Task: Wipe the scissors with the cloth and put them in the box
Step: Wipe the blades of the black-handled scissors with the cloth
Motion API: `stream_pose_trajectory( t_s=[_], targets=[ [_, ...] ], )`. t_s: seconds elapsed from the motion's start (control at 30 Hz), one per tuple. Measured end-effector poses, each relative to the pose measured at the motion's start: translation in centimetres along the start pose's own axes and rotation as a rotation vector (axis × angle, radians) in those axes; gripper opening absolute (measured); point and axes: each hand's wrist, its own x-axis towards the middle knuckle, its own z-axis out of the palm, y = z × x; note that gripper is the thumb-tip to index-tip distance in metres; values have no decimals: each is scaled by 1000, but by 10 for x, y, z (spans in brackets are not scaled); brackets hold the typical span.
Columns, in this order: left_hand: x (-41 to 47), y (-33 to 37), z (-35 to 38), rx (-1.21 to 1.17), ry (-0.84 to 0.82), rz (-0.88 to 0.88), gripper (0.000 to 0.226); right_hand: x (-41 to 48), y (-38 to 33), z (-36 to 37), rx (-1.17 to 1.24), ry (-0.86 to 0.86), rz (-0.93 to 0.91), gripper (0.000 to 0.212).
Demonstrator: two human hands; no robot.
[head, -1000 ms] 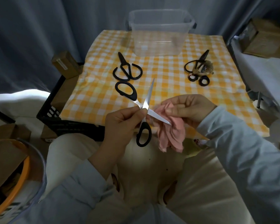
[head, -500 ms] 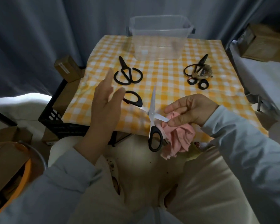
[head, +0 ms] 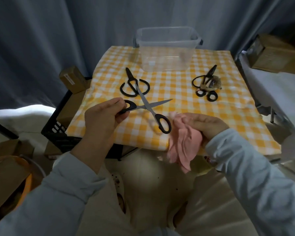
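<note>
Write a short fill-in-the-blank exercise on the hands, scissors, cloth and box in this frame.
1. The left hand grips the silver-bladed scissors by one black ____.
2. The right hand holds a ____ cloth.
3. The clear box is open at the top, with no ____ on it.

Missing words: handle; pink; lid

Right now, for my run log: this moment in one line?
left hand: holds open scissors | right hand: holds cloth | box: no scissors
</note>
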Motion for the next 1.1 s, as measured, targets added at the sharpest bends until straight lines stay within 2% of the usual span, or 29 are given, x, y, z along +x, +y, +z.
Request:
stream_pose_trajectory(
  t_s=[0.07, 0.17, 0.33, 0.43, 0.57, 0.73, 0.83, 0.93, 1.1],
  targets=[
    [-4, -2, 5, -18, 20, 21, 5, -2, 2, 12, -95, -62, -30, 39],
    [-12, -7, 10, -42, 10, 49, 8, -3, 4, 25, -66, -122, -39, 40],
    [-27, -20, 16, -67, -66, 22, 8, 1, 6, 44, -28, -48, -140, 9],
    [-30, -24, 16, -61, -98, 5, 6, 6, 5, 49, -38, 3, -177, 8],
    [-28, -28, 16, -52, -99, -31, 17, 9, -1, 56, 6, 6, -205, 12],
    [-22, -19, 22, -136, -94, -129, 6, 24, -14, 57, -29, 6, -273, 12],
    [-6, -9, 27, -137, -55, -141, 2, 36, -20, 47, 58, 62, -243, 13],
    [18, -3, 36, -81, -16, -89, 8, 48, -27, 38, 169, 88, -185, 20],
    [67, -2, 61, -43, 79, -64, 6, 66, -34, 34, 213, 93, -140, 9]
  ],
)
